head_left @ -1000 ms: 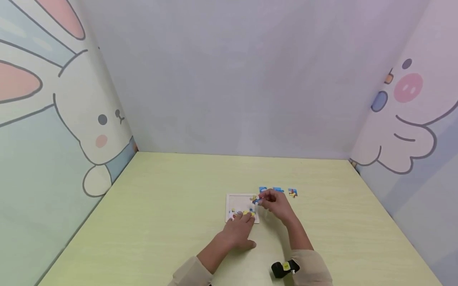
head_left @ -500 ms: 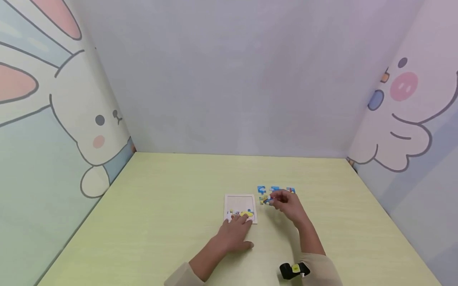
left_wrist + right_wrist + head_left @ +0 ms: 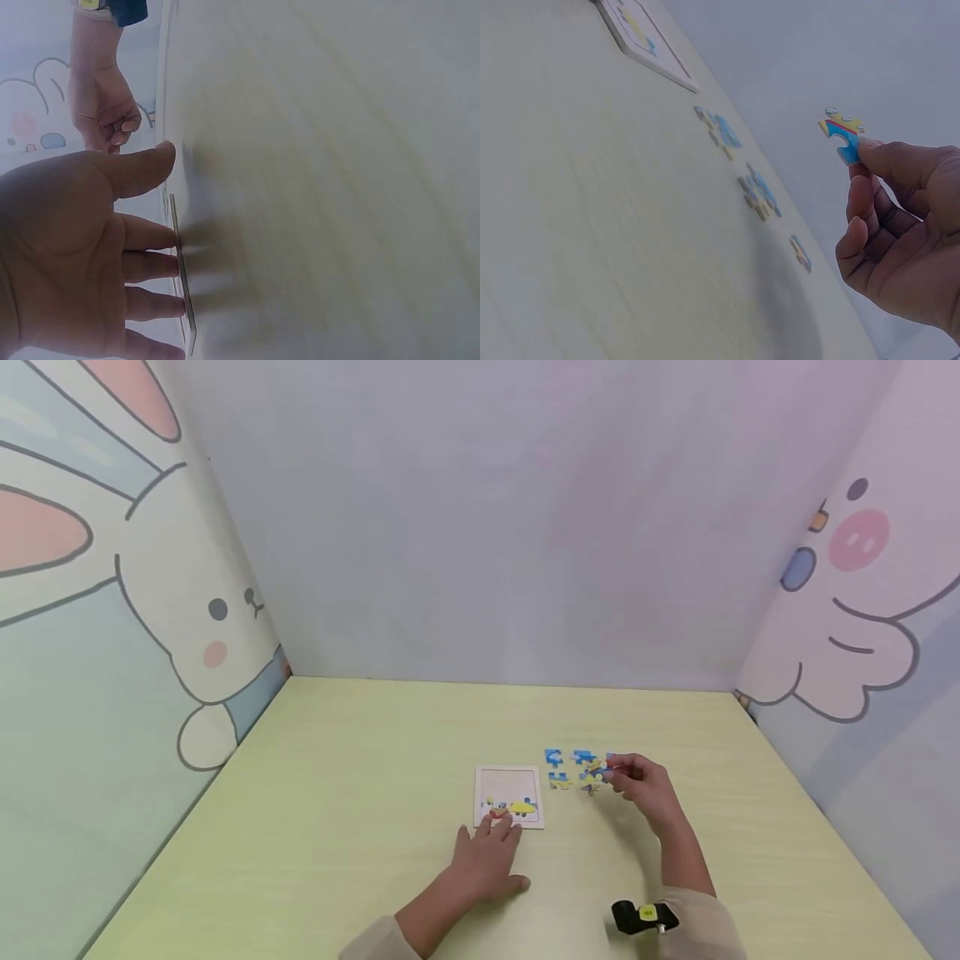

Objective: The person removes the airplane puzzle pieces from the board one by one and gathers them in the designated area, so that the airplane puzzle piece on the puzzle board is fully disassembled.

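Note:
In the head view, a pale square puzzle tray (image 3: 510, 782) lies on the table, with a few picture pieces (image 3: 522, 808) fitted along its near side. My left hand (image 3: 483, 864) lies flat with its fingers straight, and the fingertips touch the tray's near edge. To the right of the tray, my right hand (image 3: 648, 789) is raised over the loose pieces. Between thumb and forefinger it pinches a blue and yellow puzzle piece (image 3: 847, 141), seen best in the right wrist view. Its other fingers are curled loosely.
Loose puzzle pieces lie right of the tray: two blue ones (image 3: 553, 757) at the back, yellow-and-blue ones (image 3: 558, 781) nearer, and one partly hidden behind my right hand. A black wrist camera (image 3: 643, 917) sits by the right sleeve. Printed walls stand around the table.
My right hand has moved right, from the tray's far right corner to over the loose pieces, keeping a puzzle piece pinched. My left hand has drawn back slightly towards the tray's near edge.

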A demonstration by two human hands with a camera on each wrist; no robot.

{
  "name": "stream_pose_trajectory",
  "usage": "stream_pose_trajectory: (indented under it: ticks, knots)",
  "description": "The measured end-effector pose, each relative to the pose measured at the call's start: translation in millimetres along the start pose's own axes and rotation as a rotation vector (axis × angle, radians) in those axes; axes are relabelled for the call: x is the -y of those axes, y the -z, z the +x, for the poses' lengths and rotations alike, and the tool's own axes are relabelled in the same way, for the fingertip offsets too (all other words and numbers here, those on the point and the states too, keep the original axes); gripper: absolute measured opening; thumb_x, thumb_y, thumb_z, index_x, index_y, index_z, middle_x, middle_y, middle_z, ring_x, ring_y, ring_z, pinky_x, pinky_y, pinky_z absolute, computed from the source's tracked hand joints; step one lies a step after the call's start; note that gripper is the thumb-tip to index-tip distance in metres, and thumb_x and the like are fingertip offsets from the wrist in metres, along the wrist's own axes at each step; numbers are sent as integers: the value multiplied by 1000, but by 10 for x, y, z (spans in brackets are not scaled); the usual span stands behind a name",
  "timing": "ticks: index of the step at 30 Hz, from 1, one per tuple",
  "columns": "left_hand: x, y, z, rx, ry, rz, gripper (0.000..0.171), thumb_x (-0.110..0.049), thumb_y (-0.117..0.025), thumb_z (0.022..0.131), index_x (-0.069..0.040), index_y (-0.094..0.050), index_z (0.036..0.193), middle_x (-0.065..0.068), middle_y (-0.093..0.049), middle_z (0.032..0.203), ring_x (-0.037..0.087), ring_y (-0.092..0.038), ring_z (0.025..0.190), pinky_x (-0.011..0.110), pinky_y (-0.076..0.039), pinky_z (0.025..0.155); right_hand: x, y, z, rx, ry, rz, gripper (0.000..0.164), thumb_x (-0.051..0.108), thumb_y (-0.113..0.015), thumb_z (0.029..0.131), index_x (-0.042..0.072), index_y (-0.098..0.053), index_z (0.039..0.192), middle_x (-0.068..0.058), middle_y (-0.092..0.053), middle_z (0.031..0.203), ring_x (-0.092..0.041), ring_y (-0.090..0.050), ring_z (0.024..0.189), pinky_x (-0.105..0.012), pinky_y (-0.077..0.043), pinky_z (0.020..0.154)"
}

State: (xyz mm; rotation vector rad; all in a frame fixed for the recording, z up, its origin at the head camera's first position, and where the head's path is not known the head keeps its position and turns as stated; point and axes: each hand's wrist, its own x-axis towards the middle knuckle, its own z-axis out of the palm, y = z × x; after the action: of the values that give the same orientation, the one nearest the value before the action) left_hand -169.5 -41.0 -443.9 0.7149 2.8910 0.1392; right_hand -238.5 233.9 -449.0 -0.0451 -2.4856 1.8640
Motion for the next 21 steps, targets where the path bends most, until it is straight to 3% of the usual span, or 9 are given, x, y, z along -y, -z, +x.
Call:
stream_pose_trajectory:
  ticks: [13, 21]
  knots:
    - [23, 37, 1, 6, 3, -30, 71, -50, -66, 80, -12, -47, 136, 5, -38, 143, 37, -33, 129, 54, -33, 95, -180, 242, 92, -14, -126, -62, 31, 11, -57, 92, -6, -54, 118, -8, -57, 90, -18, -53, 76, -30, -45, 61]
    - [34, 13, 20, 16, 10, -24, 72, -49, -68, 79, -12, -47, 137, 4, -37, 144, 35, -33, 129, 51, -37, 92, -247, 266, 163, -28, -162, -164, 30, 11, -63, 88, -6, -60, 112, -4, -60, 82, -16, -53, 69, -29, -41, 56]
